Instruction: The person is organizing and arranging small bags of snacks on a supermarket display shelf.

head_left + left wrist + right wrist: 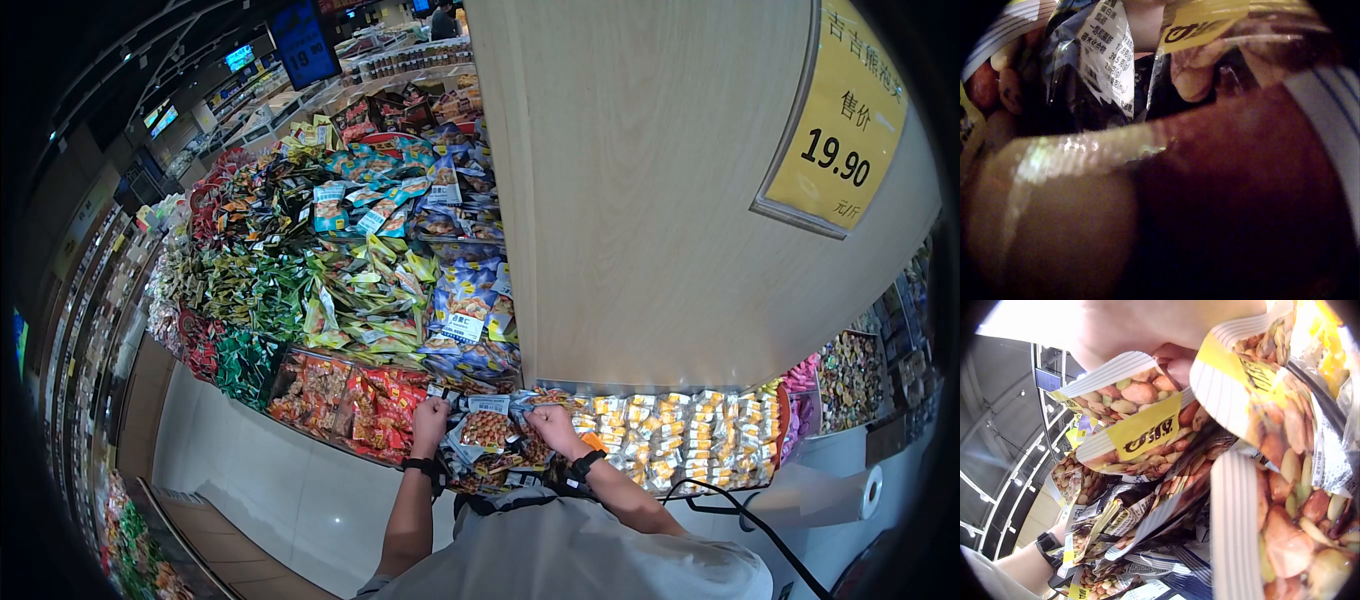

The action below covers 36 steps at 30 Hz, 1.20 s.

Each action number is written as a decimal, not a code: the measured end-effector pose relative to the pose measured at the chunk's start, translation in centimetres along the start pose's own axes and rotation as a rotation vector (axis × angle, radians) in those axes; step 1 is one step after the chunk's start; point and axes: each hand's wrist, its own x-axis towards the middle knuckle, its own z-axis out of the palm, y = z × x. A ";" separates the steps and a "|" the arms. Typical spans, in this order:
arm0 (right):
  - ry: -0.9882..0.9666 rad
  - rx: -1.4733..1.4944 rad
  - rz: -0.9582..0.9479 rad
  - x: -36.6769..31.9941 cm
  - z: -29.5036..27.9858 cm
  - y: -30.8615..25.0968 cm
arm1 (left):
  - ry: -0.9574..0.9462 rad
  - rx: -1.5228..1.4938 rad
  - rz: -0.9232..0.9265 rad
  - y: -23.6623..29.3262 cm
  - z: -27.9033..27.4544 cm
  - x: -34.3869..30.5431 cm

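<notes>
Packet: the clear plastic nut packet [1141, 425] with a yellow label and white striped edges lies on top of a heap of like packets [487, 432] on the display counter [320, 432], right in front of you and between your hands.
Feel: judge it light, soft-sided and crinkly. The glossy film is probably slick, and the loose nuts inside will likely shift and make it sag from one corner.
Hold: take it by the flat striped seal along the top, not by the filled belly.
Right hand: your right hand [549, 424] has its fingers [1175, 365] curled, pinching the packet's upper edge.
Left hand: your left hand [432, 412] is curled on glossy film too, with a fingertip [1192, 78] behind the wrapper. You cannot tell whether it is the same packet or its neighbour.
Around: red snack packets [385, 405] lie to the left and pale yellow sweets [680, 430] to the right. A light wooden pillar [640, 200] with a yellow price sign [850, 110] stands above, and a roll of thin plastic bags [830, 495] sits at the far right.
</notes>
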 end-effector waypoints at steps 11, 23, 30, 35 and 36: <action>0.006 0.028 -0.024 0.0 0.1 0.1 | 0.001 -0.004 0.016 -0.3 0.1 0.1; -0.010 0.028 -0.020 -0.4 -0.2 -1.0 | 0.000 0.025 0.013 -0.8 0.2 0.3; 0.011 0.019 -0.039 -0.4 -0.2 -0.9 | 0.011 0.036 0.028 -1.0 0.2 0.2; 0.011 0.020 -0.045 -0.1 0.0 -0.2 | 0.009 0.046 0.047 -1.3 0.3 0.5; 0.012 0.023 -0.051 -0.2 0.0 -0.1 | 0.010 0.028 0.047 -1.3 0.4 0.5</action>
